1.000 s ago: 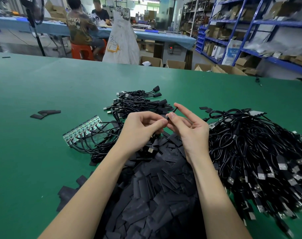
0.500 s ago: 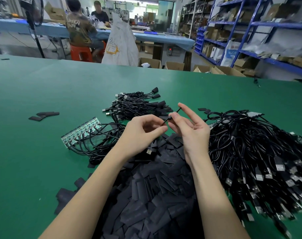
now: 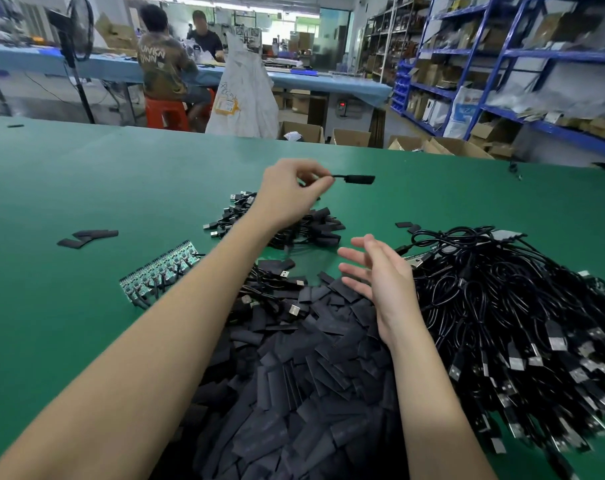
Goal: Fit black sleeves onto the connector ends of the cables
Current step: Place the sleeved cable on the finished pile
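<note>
Taking the big heap of flat black sleeves (image 3: 294, 386) in the near middle of the green counter (image 3: 86, 188) as the landmark, a few loose black sleeve pieces (image 3: 86, 236) lie far to its left. Nearer on that side is a green strip of small circuit boards (image 3: 159, 271) with thin black cables attached. Behind the heap sits a smaller pile of black cables with sleeves already on their ends (image 3: 294, 226); I judge these are the finished ones. Above this pile the left hand (image 3: 287, 192) pinches a thin black cable, and its sleeved connector end (image 3: 358, 179) sticks out to the right, so this piece looks fitted and ready to be put down. Just over the right edge of the heap the right hand (image 3: 380, 275) hangs with relaxed, spread fingers and holds nothing. Right of the heap lies a large tangle of black cables with bare metal plugs (image 3: 519, 323), so most of the work seems still to be done.
</note>
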Demonstrator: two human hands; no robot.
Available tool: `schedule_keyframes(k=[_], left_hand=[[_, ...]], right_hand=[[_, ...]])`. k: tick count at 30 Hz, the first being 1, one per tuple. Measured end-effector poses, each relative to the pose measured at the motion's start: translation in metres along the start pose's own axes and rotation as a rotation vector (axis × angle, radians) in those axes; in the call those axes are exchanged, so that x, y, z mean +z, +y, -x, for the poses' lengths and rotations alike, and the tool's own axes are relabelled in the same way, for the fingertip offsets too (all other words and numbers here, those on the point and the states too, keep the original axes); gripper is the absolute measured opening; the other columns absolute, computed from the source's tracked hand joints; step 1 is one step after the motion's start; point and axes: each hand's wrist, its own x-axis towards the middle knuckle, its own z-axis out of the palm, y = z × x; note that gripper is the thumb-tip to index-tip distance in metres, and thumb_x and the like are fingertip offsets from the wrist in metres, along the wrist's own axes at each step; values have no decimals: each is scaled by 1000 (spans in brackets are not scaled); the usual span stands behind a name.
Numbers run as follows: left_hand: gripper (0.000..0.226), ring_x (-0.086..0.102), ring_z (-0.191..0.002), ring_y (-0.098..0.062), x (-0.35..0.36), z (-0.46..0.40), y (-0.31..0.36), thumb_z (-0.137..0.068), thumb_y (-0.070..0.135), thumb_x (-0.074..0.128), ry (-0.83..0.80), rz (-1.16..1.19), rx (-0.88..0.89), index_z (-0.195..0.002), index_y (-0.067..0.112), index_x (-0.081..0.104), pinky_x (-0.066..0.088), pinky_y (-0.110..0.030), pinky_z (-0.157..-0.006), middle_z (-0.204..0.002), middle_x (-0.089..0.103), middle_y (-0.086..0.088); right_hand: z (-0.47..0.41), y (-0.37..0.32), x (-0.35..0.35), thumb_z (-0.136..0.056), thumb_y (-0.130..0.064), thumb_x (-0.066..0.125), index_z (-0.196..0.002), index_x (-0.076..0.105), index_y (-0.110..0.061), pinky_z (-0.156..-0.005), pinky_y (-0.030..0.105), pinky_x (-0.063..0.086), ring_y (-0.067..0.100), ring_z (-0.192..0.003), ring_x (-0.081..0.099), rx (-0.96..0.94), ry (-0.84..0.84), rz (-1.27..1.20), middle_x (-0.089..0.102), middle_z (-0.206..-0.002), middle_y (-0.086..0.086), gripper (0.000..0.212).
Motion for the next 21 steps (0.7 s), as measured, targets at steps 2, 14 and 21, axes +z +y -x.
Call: schedule_keyframes(k=[2, 14, 21], left_hand=[[12, 65, -83, -14, -1, -25, -5, -94, 26, 69, -15, -159, 46, -97, 19, 79, 49, -20, -76, -95, 75, -5], [34, 41, -135, -31, 23, -38, -91, -101, 34, 54, -275, -705, -83, -133, 27, 61, 30, -54, -113, -140, 52, -9], [33, 46, -127, -26, 11, 25, -53, -95, 36, 62, -83, -410, 26, -125, 22, 61, 41, -43, -105, -132, 56, -6]], right_hand=[[0, 1, 0, -106, -38, 50, -107, 70, -19, -71, 26, 61, 15, -85, 73, 3, -15, 22, 79, -97, -3, 28], [-1, 4, 2, -105, -36, 50, -104, 72, -20, -70, 24, 61, 13, -82, 73, 7, -60, 104, 79, -94, -4, 27], [-3, 7, 2, -103, -28, 57, -106, 71, -18, -66, 23, 59, 11, -79, 72, 14, -56, 106, 79, -94, -3, 18]])
